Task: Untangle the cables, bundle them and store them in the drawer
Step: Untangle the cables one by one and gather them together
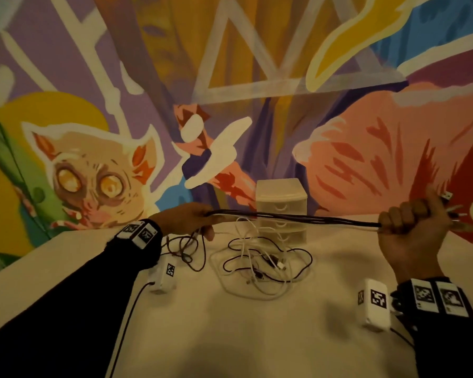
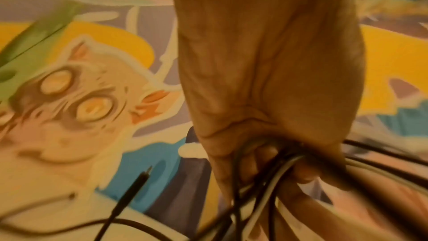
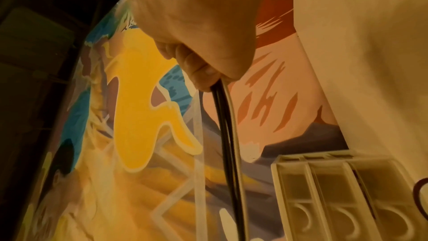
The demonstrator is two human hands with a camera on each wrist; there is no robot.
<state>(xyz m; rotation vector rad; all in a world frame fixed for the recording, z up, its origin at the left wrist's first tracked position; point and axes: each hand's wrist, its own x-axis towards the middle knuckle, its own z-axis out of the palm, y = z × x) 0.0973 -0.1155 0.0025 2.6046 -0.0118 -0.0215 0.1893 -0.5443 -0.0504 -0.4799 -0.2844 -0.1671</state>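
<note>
A painted mural (image 1: 99,170) of an owl-eyed creature and bright shapes filled the wall behind a pale table (image 1: 257,336). Above the table, the right hand (image 1: 413,230) was fisted tight round one end of a gathered run of black and white cables (image 1: 292,218), with several plug ends sticking out past the thumb side. The left hand (image 1: 187,219) had its fingers (image 2: 305,173) curled round the other end of that run, so the strands stretched almost straight between the two hands. From the left hand, loose lengths drooped to the table and joined a tangle of cables (image 1: 260,264) lying spread on the surface, black and white loops crossing each other. Just behind the tangle stood a small translucent drawer unit (image 1: 281,211) with its drawers pushed in, close against the wall
</note>
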